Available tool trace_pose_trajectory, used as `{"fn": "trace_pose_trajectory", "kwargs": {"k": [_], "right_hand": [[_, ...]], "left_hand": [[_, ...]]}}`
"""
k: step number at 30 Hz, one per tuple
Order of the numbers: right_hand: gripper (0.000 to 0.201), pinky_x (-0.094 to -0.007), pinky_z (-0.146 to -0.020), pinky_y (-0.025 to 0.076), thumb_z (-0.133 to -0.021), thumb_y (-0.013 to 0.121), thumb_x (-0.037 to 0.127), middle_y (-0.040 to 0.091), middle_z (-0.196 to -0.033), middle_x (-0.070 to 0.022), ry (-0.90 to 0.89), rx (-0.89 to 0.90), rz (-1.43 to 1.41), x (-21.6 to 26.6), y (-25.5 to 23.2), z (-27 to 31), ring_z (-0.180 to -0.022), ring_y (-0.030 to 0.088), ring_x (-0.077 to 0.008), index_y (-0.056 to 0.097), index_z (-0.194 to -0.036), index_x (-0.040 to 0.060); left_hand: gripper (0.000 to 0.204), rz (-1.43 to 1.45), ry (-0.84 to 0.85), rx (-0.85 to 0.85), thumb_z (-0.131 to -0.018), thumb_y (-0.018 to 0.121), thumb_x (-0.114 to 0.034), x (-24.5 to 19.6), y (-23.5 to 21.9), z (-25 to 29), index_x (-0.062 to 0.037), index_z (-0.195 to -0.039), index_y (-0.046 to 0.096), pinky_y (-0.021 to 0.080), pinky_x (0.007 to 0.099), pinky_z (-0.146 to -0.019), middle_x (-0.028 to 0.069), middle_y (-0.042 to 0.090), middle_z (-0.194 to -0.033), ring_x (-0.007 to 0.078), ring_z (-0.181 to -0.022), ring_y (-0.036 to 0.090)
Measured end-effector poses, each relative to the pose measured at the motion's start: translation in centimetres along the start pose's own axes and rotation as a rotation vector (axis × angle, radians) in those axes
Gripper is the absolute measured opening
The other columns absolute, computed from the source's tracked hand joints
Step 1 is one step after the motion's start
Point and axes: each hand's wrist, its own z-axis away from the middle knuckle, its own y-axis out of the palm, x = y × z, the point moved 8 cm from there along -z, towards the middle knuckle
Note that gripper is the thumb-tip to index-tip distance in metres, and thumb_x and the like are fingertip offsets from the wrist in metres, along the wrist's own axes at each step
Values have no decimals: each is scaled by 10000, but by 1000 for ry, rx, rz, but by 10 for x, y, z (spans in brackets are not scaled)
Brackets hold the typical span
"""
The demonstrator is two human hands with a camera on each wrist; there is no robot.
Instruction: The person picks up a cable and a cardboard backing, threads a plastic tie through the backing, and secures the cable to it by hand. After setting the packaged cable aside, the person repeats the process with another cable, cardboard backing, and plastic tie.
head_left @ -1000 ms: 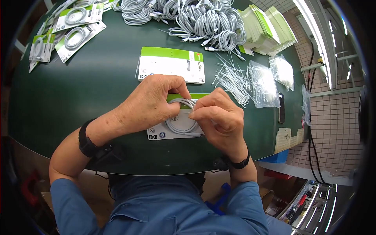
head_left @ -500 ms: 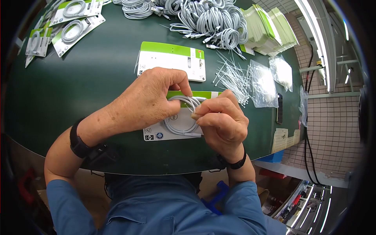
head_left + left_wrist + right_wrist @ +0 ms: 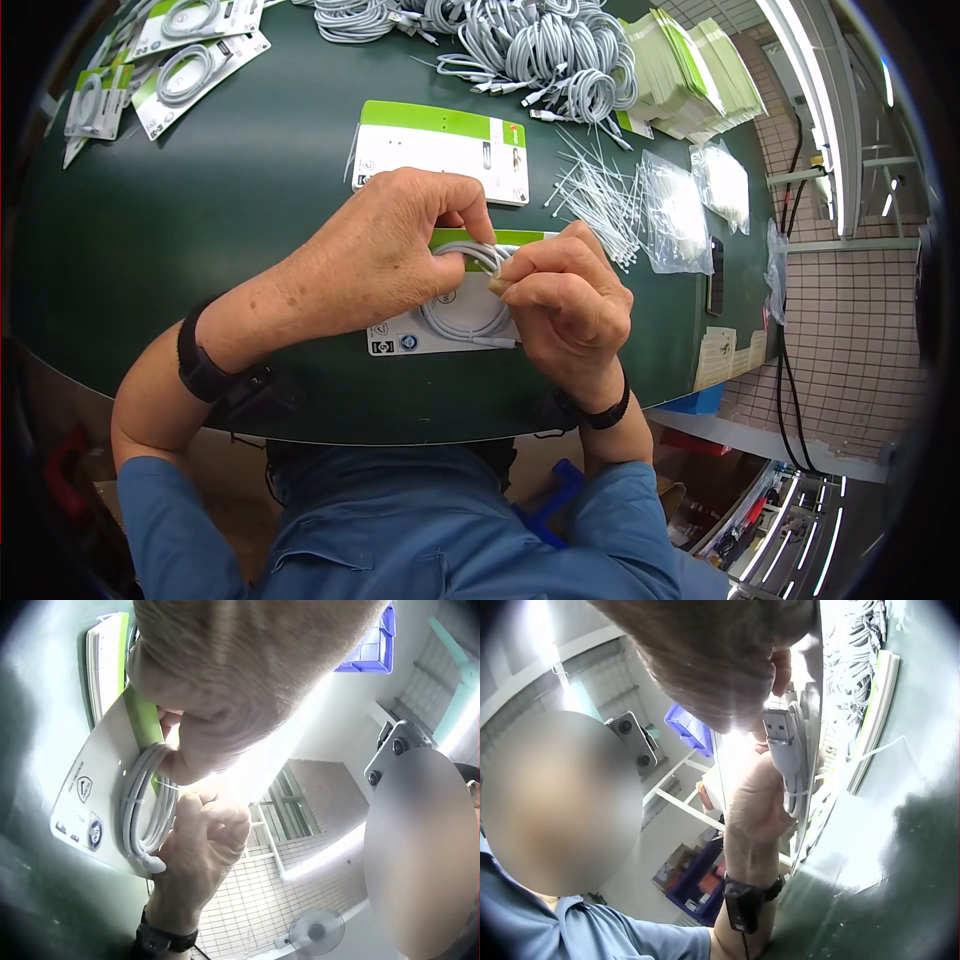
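A coiled white USB cable [image 3: 462, 333] lies against a white and green packaging card [image 3: 403, 338] in front of the body. My left hand [image 3: 395, 245] pinches the top of the coil and the card between thumb and curled fingers. Right at the coil's upper right, my right hand [image 3: 572, 300] pinches a thin white cable tie [image 3: 166, 784], which runs from the coil to its fingertips in the left wrist view. A second band crosses the coil lower down. The cable's USB plug [image 3: 778, 733] shows beside the hands in the right wrist view.
Behind the hands lies a stack of cards [image 3: 440, 150]. Loose cable ties [image 3: 600, 205] and plastic bags [image 3: 675, 215] are to the right, near a phone [image 3: 715, 275]. A heap of coiled cables [image 3: 540, 60] and more cards [image 3: 670, 75] stand at the back; carded cables [image 3: 185, 75] lie far left.
My right hand has shifted slightly right, away from the left thumb, its fingertips still pinched at the coil. The left hand keeps its grip, and the card sits slightly higher in view.
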Motion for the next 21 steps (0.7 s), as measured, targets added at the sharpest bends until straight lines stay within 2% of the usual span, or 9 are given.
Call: {"fn": "trace_pose_trajectory", "kwargs": {"k": [6, 9, 10, 13, 18, 21], "right_hand": [[274, -296, -568, 447, -683, 800, -112, 708, -861, -45, -78, 59, 113, 7, 9, -3, -667, 582, -192, 691, -839, 85], [271, -309, -537, 444, -674, 814, -78, 707, -860, -46, -151, 203, 197, 11, 15, -3, -617, 587, -198, 713, -869, 82], [271, -309, -537, 444, -674, 814, -78, 707, -860, -46, -155, 193, 207, 11, 14, -4, -617, 587, -198, 713, -869, 82], [238, -311, -544, 469, -707, 814, -56, 696, -840, -38, -143, 229, 209, 8, 14, -3, -600, 601, -208, 716, -874, 82], [163, -290, -573, 503, -783, 799, -45, 701, -851, -52, -170, 38, 68, 5, -5, -8, -627, 632, -176, 726, -884, 60], [145, -243, -673, 543, -882, 770, -20, 733, -972, -79, 74, -303, -6, -22, -57, 2, -782, 665, -105, 727, -1014, 21]], "left_hand": [[153, 5, -58, 21, -791, 623, 34, 7, 2, 1, 33, -930, 688, 545, 282, -773, 71, 709, -851, 106, -827, 654], [160, 33, -59, 32, -791, 630, 31, 8, 7, 1, 30, -935, 698, 544, 278, -776, 73, 717, -850, 108, -840, 661], [160, 25, -47, 37, -791, 630, 31, 8, 9, 1, 30, -935, 698, 544, 278, -776, 73, 717, -850, 108, -840, 661], [173, 34, 37, -50, -781, 652, -2, 3, 7, 2, 33, -940, 711, 542, 343, -739, 153, 695, -783, 202, -764, 676], [202, -116, -26, -56, -780, 651, 0, -6, -3, 3, 32, -965, 727, 535, 311, -740, 136, 686, -767, 138, -782, 668], [227, -5, -45, -53, -795, 641, 22, -13, -8, 4, 37, -1001, 736, 537, 281, -757, 95, 716, -807, 90, -814, 661]]}}
